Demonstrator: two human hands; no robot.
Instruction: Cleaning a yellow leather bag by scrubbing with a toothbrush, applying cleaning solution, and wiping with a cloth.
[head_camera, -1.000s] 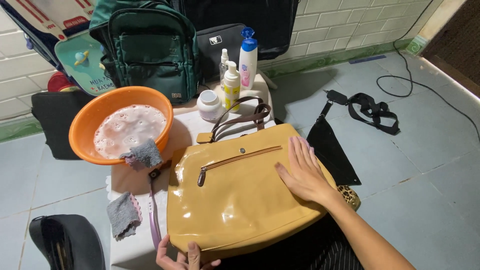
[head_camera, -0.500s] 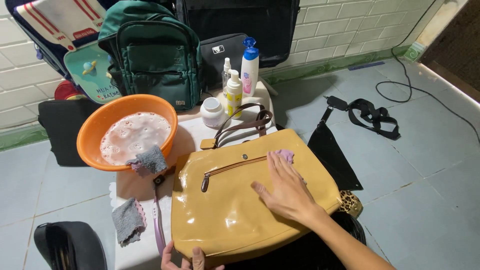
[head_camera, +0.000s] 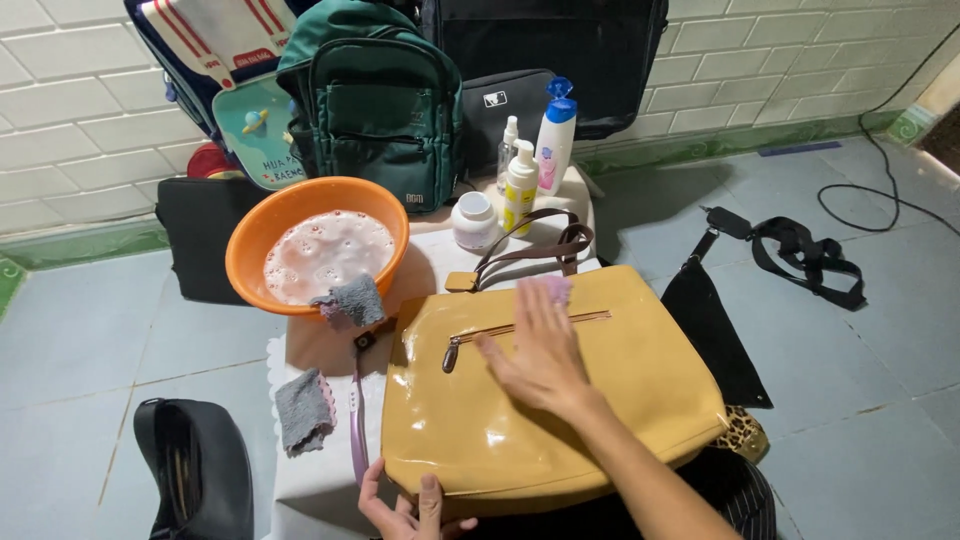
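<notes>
Right hand (head_camera: 540, 355) slid leftward, pressing purple cloth (head_camera: 553, 289) on tan handbag (head_camera: 545, 390).

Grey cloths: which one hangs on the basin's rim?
The grey cloth draped over the near rim of the orange basin of suds. The other grey cloth lies flat on the table, left of the purple brush.

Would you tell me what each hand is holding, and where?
The left hand grips the yellow bag at its bottom edge. The right hand presses a pink cloth flat on the bag's face.
</notes>
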